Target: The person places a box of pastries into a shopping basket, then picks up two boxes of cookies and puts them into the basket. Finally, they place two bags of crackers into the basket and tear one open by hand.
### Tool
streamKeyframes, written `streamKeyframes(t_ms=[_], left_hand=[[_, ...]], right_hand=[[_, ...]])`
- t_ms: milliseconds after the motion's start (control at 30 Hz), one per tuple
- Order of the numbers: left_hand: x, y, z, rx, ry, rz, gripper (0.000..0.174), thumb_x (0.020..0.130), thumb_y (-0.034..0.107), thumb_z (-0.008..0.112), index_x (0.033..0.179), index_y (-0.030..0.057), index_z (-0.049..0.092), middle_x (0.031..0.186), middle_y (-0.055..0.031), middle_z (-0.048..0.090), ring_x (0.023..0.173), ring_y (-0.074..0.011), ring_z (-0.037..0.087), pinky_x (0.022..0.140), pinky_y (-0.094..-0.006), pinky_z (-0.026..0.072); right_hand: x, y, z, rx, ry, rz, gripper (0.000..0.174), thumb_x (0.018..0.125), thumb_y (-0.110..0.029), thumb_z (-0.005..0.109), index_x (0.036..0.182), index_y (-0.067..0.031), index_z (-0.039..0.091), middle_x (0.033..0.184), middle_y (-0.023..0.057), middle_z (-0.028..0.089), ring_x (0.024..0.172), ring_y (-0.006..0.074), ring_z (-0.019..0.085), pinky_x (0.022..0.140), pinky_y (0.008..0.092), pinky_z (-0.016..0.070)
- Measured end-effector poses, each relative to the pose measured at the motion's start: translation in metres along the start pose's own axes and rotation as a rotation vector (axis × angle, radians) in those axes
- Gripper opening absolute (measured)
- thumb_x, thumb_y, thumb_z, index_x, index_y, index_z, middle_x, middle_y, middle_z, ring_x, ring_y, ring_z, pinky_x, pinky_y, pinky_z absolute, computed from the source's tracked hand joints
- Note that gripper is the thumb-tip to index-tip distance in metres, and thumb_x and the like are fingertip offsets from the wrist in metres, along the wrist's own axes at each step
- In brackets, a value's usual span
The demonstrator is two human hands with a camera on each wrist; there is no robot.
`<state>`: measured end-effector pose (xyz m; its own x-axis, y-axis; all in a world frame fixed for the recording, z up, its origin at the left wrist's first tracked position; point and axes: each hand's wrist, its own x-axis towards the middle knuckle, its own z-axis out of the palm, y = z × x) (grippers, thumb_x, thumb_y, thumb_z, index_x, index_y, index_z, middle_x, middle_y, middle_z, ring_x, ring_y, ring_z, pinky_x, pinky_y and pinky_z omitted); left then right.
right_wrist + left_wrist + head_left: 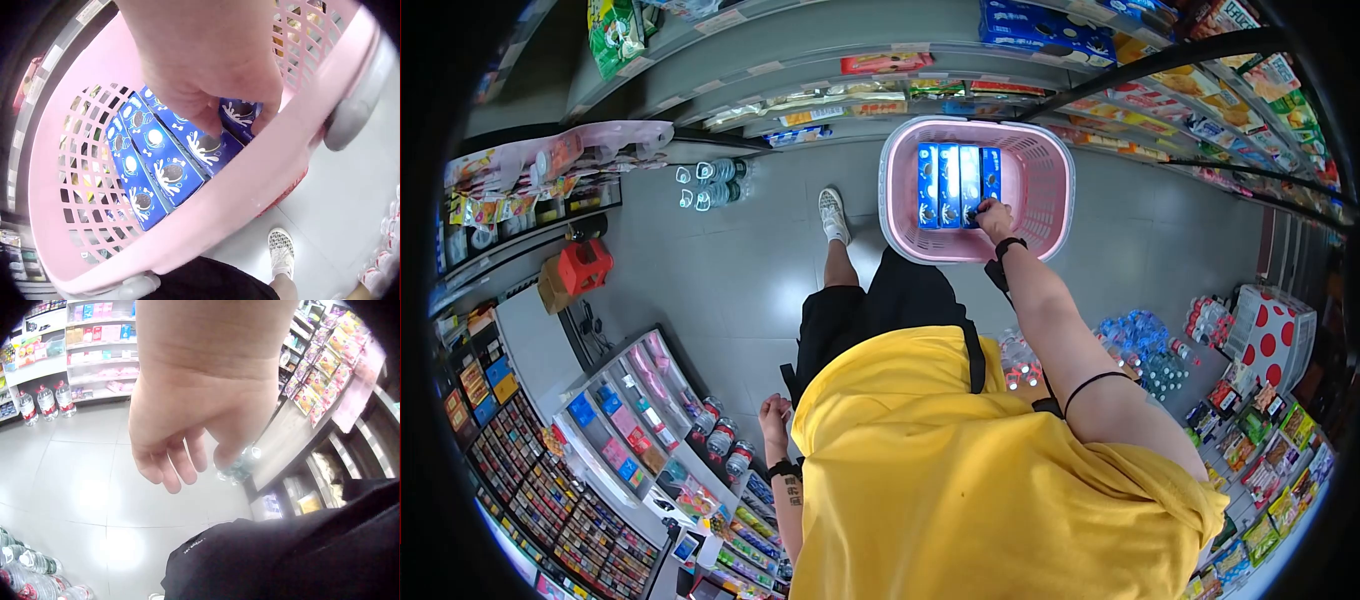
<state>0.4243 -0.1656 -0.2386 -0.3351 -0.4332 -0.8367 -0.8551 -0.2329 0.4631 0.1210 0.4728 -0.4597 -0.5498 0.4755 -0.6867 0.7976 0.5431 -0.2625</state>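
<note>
A pink plastic basket (1055,150) holds several blue cookie boxes (949,185) lying side by side, with pictures of dark cookies and milk splashes on them. Inside it, my right hand (995,220) pinches the near end of the rightmost cookie box (240,112). In the right wrist view, the fingers reach down between that box and its neighbour, the thumb on its other side; the hand hides part of the box. My left hand (194,415) hangs at my side above the floor, fingers loosely curled, holding nothing.
Shelves (800,70) of packaged snacks run beyond the basket. Bottled water packs (715,185) stand on the floor at left, more bottles (1140,345) at right. A red stool (586,266) and a display rack (625,410) are on the left. My shoe (832,215) is left of the basket.
</note>
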Motion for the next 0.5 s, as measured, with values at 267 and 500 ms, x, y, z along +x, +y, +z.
streamKeyframes(t_ms=[267, 500], left_hand=[[-0.007, 0.007, 0.013, 0.011, 0.030, -0.001, 0.020, 0.099, 0.024, 0.064, 0.114, 0.0104, 0.064, 0.093, -0.0010, 0.069, 0.083, -0.0106, 0.065, 0.071, -0.0244, 0.0490], [-0.019, 0.015, 0.016, 0.021, 0.048, 0.021, 0.021, 0.098, 0.023, 0.065, 0.113, 0.0091, 0.063, 0.091, -0.0008, 0.068, 0.080, -0.0102, 0.063, 0.068, -0.0239, 0.0495]], right_hand=[[0.019, 0.021, 0.010, 0.095, 0.019, 0.005, 0.037, 0.076, -0.011, 0.073, 0.112, -0.0176, 0.071, 0.137, 0.0193, 0.051, 0.121, 0.0438, 0.052, 0.108, 0.0457, 0.0421], [0.028, 0.031, 0.006, 0.065, -0.051, -0.130, 0.038, 0.074, -0.012, 0.073, 0.111, -0.0017, 0.069, 0.126, 0.0263, 0.061, 0.117, 0.0412, 0.059, 0.103, 0.0429, 0.0479]])
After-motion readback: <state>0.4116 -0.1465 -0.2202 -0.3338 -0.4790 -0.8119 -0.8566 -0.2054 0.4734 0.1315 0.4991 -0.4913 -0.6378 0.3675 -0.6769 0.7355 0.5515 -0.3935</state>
